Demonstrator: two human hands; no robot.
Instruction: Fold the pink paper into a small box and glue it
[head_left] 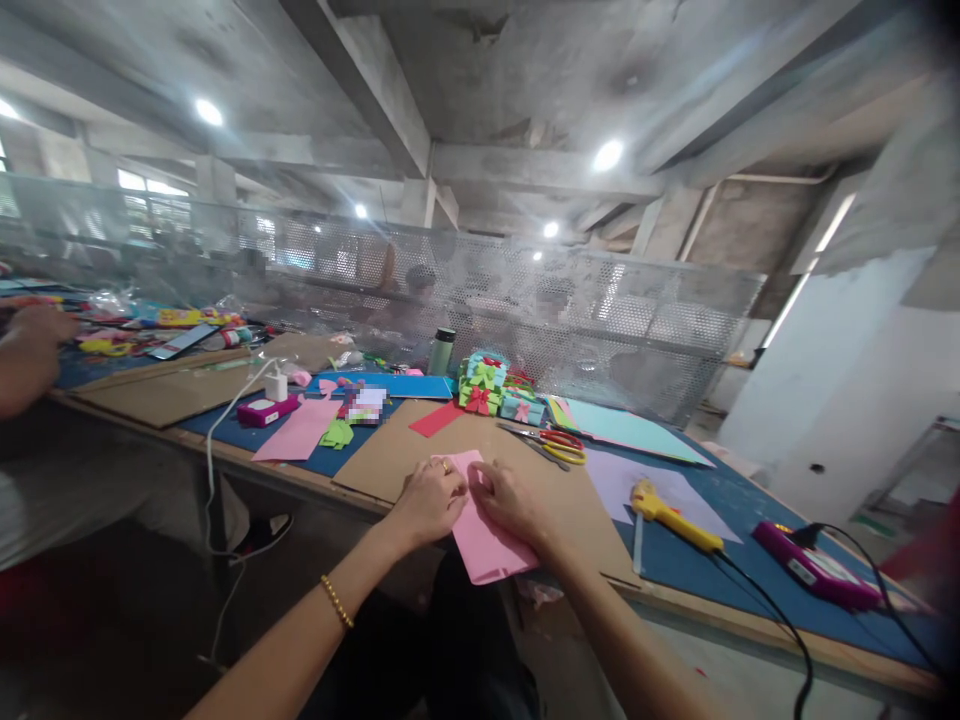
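Observation:
A folded sheet of pink paper (487,548) is between my hands, its lower end jutting past the table's front edge. My left hand (433,500) grips its left side with curled fingers. On the other side, my right hand (510,498) pinches the paper near its upper part, the fingers bent over it. Beneath my hands lies a brown cardboard sheet (390,450). Beyond them are a red paper strip (436,419) and scissors (551,440) with red and yellow handles. Small green and blue gift boxes with bows (481,385) stand behind.
To the right lie a yellow glue gun (675,517) with a cord and a purple power strip (814,568). Another purple power strip (266,410) with a white charger sits left. A green bottle (442,352) stands by the mesh partition (637,310). A co-worker's arm (30,355) reaches in at far left.

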